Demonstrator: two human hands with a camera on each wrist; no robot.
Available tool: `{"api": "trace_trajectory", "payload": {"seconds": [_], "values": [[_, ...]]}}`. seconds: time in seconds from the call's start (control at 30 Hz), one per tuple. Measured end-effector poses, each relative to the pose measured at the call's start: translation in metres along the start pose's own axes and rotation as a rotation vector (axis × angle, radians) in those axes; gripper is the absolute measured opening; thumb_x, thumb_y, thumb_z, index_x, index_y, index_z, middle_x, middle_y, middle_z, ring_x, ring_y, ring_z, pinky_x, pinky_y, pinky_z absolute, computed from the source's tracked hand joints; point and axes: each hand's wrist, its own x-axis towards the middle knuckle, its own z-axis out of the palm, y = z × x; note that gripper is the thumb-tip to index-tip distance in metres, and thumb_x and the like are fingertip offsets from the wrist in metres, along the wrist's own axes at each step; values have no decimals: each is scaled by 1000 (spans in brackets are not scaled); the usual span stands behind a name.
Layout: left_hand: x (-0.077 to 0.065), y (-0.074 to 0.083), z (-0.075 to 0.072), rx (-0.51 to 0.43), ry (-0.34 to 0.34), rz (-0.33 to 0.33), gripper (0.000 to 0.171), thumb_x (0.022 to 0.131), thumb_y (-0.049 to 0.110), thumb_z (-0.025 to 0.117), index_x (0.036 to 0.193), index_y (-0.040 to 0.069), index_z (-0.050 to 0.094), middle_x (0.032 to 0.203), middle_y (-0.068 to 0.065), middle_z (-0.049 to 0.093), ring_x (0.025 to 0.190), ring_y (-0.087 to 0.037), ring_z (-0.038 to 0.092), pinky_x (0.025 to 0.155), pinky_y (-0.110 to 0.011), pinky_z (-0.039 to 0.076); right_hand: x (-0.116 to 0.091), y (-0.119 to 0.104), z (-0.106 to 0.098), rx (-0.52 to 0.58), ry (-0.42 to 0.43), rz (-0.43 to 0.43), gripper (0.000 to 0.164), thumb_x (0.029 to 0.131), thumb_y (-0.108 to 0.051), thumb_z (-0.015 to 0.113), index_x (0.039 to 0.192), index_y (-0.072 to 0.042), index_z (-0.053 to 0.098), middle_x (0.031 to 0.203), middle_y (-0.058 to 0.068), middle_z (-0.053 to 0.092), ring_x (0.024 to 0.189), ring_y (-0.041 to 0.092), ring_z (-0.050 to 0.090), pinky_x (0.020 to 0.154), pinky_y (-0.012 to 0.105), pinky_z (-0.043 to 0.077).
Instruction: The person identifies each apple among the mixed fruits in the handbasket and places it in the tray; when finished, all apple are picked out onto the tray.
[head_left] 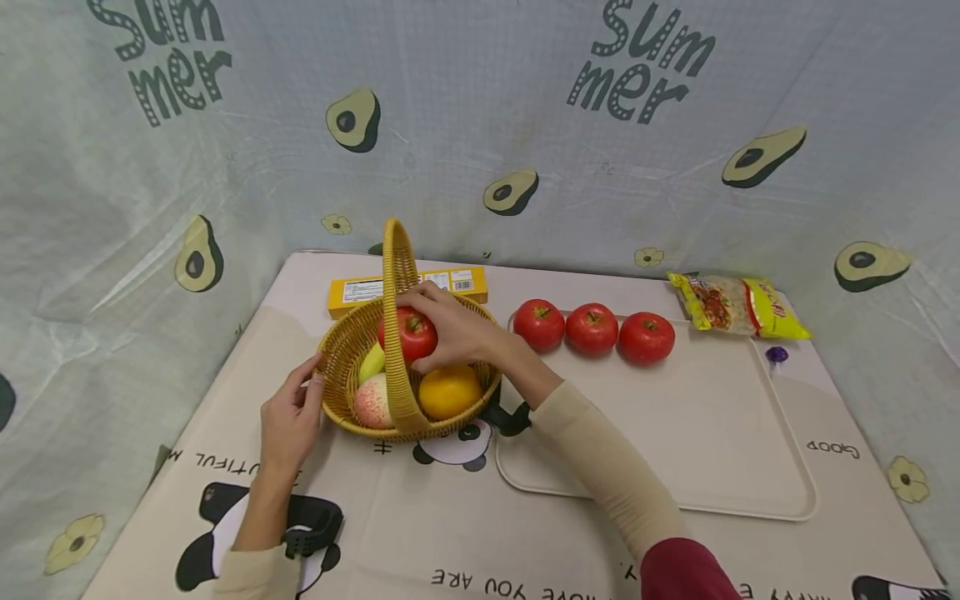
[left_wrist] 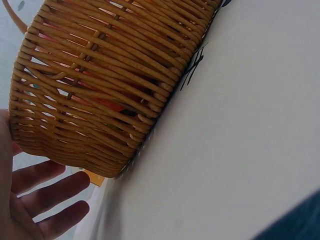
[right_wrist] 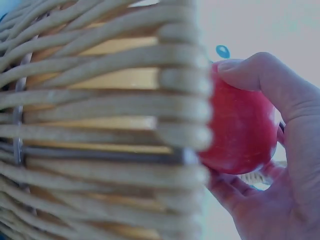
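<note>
A yellow wicker basket [head_left: 416, 429] with a tall arched handle stands on the left part of the table. My right hand [head_left: 457, 321] is over the basket and grips a red apple [head_left: 416, 335] beside the handle. Its thumb lies along the apple [right_wrist: 240, 130] in the right wrist view. Inside the basket are an orange fruit [head_left: 450, 392], a pink-speckled peach [head_left: 371, 402] and a yellow-green fruit [head_left: 372, 363], partly hidden. My left hand [head_left: 291, 417] touches the left rim; several of its fingers [left_wrist: 55, 192] extend loosely below the wicker wall in the left wrist view.
Three red apples [head_left: 592, 329] line the back of a beige tray [head_left: 660, 442] on the right. Behind it lie a yellow snack bag [head_left: 738, 306] and a purple-wrapped candy [head_left: 777, 355]. A yellow box [head_left: 471, 284] sits behind the basket. Printed curtains rise around the table.
</note>
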Motion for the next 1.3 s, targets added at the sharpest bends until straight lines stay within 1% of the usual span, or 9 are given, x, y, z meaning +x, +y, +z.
{"api": "trace_trajectory", "payload": {"seconds": [0.13, 0.27, 0.4, 0.57, 0.63, 0.73, 0.97, 1.13, 1.3], "values": [[0, 0, 0, -8, -3, -4, 40, 106, 28, 46, 142, 14, 58, 140, -10, 63, 103, -33, 71, 74, 5, 37, -9, 1, -5, 28, 15, 30, 84, 75, -31, 81, 148, -32, 41, 144, 3, 42, 124, 19, 47, 97, 36, 53], [0, 0, 1, -11, -3, -3, 40, 106, 28, 47, 142, 13, 58, 140, -11, 63, 103, -34, 71, 74, 5, 37, -18, 2, -10, 42, 31, 37, 84, 75, -32, 80, 149, -35, 41, 147, 1, 47, 127, 20, 44, 98, 41, 52], [0, 0, 2, -11, -4, -10, 40, 106, 28, 46, 142, 14, 57, 141, -10, 62, 104, -33, 71, 74, 5, 37, -27, 3, -15, 43, 66, 44, 84, 75, -35, 79, 150, -31, 41, 146, -1, 49, 128, 20, 42, 99, 43, 50], [0, 0, 1, -15, -10, -17, 40, 106, 28, 46, 142, 15, 57, 140, -10, 63, 104, -32, 71, 73, 4, 38, -41, 1, -20, 77, 135, 113, 90, 73, -37, 80, 151, -24, 37, 142, 1, 51, 127, 21, 43, 97, 42, 54], [0, 1, 0, -13, -10, -16, 40, 106, 27, 46, 142, 15, 57, 139, -11, 63, 103, -33, 70, 73, 4, 39, -47, -1, -23, 98, 158, 142, 90, 73, -38, 80, 150, -22, 36, 139, 3, 51, 126, 21, 43, 96, 43, 55], [0, 1, 0, -7, -5, -17, 40, 106, 27, 46, 141, 14, 58, 139, -10, 64, 102, -32, 70, 72, 4, 39, -57, -2, -26, 94, 196, 163, 88, 73, -38, 80, 148, -21, 37, 137, 5, 51, 125, 22, 45, 96, 44, 55], [2, 0, 1, -11, -3, -10, 40, 106, 28, 46, 142, 14, 58, 139, -11, 64, 103, -32, 70, 72, 4, 38, -83, 1, -36, 151, 280, 158, 90, 73, -33, 82, 149, -19, 35, 144, 5, 51, 125, 22, 54, 102, 45, 53], [2, -1, 1, -20, -9, -16, 41, 106, 28, 46, 142, 14, 57, 140, -12, 63, 106, -34, 70, 73, 4, 38, -103, 4, -41, 153, 344, 147, 87, 74, -30, 82, 147, -18, 36, 145, 4, 50, 125, 21, 54, 102, 45, 53], [1, -1, 1, -18, -7, -26, 40, 106, 28, 46, 142, 15, 57, 140, -11, 62, 106, -33, 70, 73, 4, 37, -126, 6, -47, 156, 396, 170, 87, 73, -27, 85, 145, -19, 38, 144, 3, 49, 127, 22, 51, 101, 47, 53]]}}
